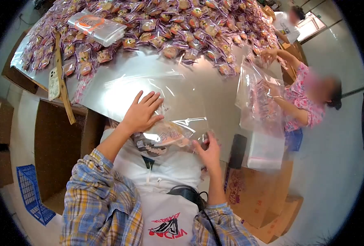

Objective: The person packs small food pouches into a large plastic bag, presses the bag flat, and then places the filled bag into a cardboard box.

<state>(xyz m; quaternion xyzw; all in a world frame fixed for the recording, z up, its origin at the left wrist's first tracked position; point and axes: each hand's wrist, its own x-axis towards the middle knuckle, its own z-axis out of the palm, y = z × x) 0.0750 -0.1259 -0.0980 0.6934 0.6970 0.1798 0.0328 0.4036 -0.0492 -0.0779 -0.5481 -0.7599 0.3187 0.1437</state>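
A clear plastic bag (pixel 169 133) with printed lettering lies over the table's front edge, before my body. My left hand (pixel 143 112) rests on it with the fingers spread. At the bag's right edge, my right hand (pixel 208 149) has thumb and fingers closed on the plastic. Many small wrapped food packets (pixel 169 51) in purple-edged film are heaped across the far side of the metal table (pixel 219 96). A stack of flat printed bags (pixel 98 26) lies on the heap at the upper left.
A wooden strip (pixel 61 78) and a phone (pixel 54 84) lie at the table's left. Open cardboard boxes (pixel 59 147) and a blue crate (pixel 32 194) stand below. At the right, a co-worker (pixel 309 100) handles clear bags (pixel 262 98); another person (pixel 286 26) is behind.
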